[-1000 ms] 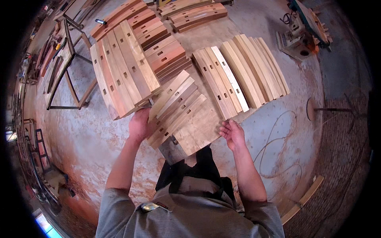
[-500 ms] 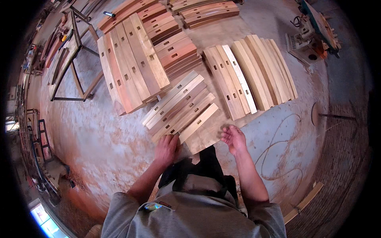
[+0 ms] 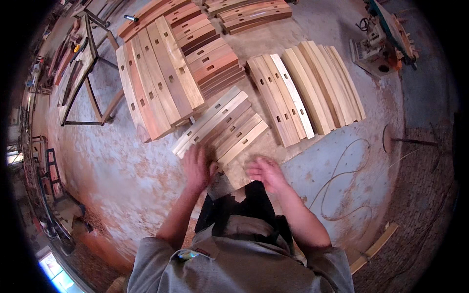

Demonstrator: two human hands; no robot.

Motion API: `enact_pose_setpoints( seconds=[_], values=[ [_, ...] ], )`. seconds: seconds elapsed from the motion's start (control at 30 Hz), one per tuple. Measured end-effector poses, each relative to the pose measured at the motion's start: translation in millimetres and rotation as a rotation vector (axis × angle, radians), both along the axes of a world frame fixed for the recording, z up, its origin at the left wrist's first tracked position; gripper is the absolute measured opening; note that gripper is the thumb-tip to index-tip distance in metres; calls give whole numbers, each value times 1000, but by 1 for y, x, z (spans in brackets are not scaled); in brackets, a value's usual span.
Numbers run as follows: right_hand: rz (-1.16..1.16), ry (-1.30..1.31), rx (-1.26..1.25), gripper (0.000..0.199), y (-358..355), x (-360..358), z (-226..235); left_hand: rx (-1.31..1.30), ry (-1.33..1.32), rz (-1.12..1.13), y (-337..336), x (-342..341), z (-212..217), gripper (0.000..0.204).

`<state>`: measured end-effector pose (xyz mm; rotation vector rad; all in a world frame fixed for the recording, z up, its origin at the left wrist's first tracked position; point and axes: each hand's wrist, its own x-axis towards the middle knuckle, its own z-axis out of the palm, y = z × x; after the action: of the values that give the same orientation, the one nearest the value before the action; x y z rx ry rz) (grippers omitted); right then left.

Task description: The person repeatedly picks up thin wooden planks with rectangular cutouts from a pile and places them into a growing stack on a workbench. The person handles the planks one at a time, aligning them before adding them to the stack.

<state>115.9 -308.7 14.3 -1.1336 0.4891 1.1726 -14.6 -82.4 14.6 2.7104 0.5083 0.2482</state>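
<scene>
A row of light and brown wooden slats [image 3: 222,122] with small rectangular slots lies at a slant in front of me. My left hand [image 3: 198,168] is on their near left ends, fingers stretched forward and a little apart, hiding those ends. The rightmost slat [image 3: 244,143], a pale one, lies close against its neighbour. Over the bare plywood sheet [image 3: 234,171] to its right is my right hand [image 3: 266,173], its fingers loosely extended to the left and blurred, with nothing visible in them.
Stacks of slotted boards stand at the far left [image 3: 161,73] and right [image 3: 281,100], with plain curved boards [image 3: 325,88] beside. A metal frame table [image 3: 85,73] is left, a machine [image 3: 376,53] far right. A thin cord [image 3: 337,176] loops across the floor.
The rightmost slat has closed up against the others, where a gap showed before. My left hand has moved forward over the slat ends; my right hand has moved left.
</scene>
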Motion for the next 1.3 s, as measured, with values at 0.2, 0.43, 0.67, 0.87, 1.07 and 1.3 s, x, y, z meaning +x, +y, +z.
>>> enact_pose_setpoints(
  seconds=[0.2,0.43,0.67,0.87,1.07,1.3],
  values=[
    [143,72,-7,36,60,-37,-13,-116,107,52,70,38,-9,70],
    [125,45,-64,37,81,-35,-14,-205,106,55,74,78,-7,65],
    [61,62,-46,39,94,-40,-5,-195,136,39,79,82,-17,66],
    [56,96,-73,40,103,-44,-11,-161,134,-34,87,91,-34,69],
    [-20,-75,-70,31,39,-14,-17,-125,102,4,68,81,-4,61],
    [-357,-42,-97,20,-42,27,-10,-65,108,-64,16,2,28,62]
  ],
)
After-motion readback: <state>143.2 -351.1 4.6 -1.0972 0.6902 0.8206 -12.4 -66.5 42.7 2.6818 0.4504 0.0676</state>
